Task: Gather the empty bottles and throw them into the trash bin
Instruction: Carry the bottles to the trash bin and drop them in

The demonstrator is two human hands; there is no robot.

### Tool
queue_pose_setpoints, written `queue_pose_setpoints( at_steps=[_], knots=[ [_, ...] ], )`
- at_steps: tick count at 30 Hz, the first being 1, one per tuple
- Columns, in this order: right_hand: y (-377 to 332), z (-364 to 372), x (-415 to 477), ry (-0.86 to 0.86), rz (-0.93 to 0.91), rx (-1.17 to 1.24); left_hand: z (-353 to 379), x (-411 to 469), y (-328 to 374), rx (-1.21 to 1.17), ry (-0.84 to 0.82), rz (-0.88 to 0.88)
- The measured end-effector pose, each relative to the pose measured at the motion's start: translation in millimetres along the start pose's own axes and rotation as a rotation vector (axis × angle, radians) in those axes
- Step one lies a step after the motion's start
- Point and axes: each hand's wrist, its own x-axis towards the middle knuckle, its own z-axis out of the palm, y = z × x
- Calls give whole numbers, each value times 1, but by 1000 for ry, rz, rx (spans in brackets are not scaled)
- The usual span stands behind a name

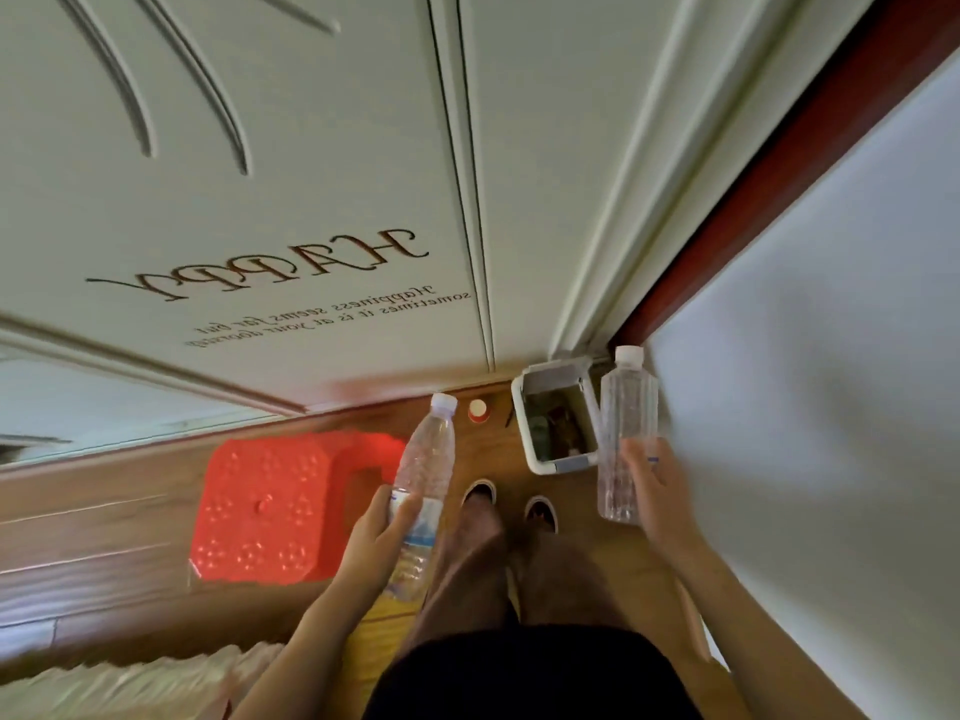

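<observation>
I look straight down at the floor. My left hand [382, 532] grips a clear, empty plastic bottle with a white cap and a blue-white label [426, 470], held above the floor. My right hand [657, 491] holds a second clear bottle with ribbed sides and a white cap [626, 423]. A small white trash bin [524, 433] stands open on the floor in the corner, between the two bottles and just ahead of my feet. Dark rubbish lies inside it. The right bottle's upper part overlaps the bin's right edge in the view.
A red plastic stool [260, 511] stands on the wooden floor to the left. A small red-and-white cup [477, 411] sits by the door base next to the bin. A white door with "HAPPY" lettering [260, 200] is ahead, and a white wall [831, 407] runs along the right.
</observation>
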Motion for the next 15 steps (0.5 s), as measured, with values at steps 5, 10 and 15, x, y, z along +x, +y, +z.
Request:
queue_pose_setpoints(
  at_steps=[5,10,15],
  knots=[
    [56,9,48,106,83,112,41,80,-3,105,-217,42],
    [130,16,111,177,65,158,122,172,-27,211,-407,81],
    [200,21,177,205,84,242,223,262,-54,198,-520,145]
  ],
)
